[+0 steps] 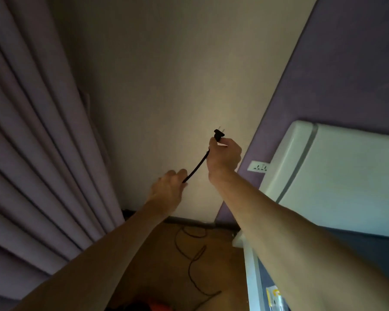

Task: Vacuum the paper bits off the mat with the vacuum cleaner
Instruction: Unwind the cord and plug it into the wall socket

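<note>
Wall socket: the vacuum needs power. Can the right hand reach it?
Probably yes: the right hand, pinching the plug, is near the wall socket with nothing between them; a white appliance borders it.

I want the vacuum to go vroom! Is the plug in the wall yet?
Out. The right hand holds the black plug in the air, prongs bare, away from the wall socket.

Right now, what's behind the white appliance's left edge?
A white wall socket on the purple wall pokes out from behind the white appliance; its right end is covered.
</note>
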Tool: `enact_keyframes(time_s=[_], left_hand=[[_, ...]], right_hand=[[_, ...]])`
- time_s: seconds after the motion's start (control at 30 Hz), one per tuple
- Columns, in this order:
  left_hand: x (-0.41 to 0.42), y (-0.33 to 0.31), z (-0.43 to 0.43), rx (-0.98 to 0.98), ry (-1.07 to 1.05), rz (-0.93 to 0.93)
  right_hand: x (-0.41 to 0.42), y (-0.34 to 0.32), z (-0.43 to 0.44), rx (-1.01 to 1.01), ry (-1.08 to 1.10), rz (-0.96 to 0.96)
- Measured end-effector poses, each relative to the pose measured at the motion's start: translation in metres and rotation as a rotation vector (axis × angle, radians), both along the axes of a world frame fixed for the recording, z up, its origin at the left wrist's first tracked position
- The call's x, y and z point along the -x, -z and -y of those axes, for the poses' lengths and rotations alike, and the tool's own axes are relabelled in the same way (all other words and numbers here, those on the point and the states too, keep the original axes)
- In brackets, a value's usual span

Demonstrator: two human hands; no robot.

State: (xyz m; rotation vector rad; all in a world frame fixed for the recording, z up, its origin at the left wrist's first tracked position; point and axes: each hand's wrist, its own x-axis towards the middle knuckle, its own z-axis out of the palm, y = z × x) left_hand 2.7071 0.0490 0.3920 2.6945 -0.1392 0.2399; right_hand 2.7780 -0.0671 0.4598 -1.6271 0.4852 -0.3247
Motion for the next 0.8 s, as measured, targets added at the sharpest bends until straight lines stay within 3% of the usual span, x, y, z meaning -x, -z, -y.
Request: enact_keyframes(time_s=[0.4, 0.8], left_hand=[[-0.021, -0.149, 0.035, 0.300, -0.042, 0.170], [-0.030, -0.187, 0.084, 0.555, 0.062, 0.103]], right_hand=[[-0.007, -0.171, 0.012, 0.174, -0.008, 0.303], [-0.014, -0.211, 0.049, 0.360, 0.003, 0.435]])
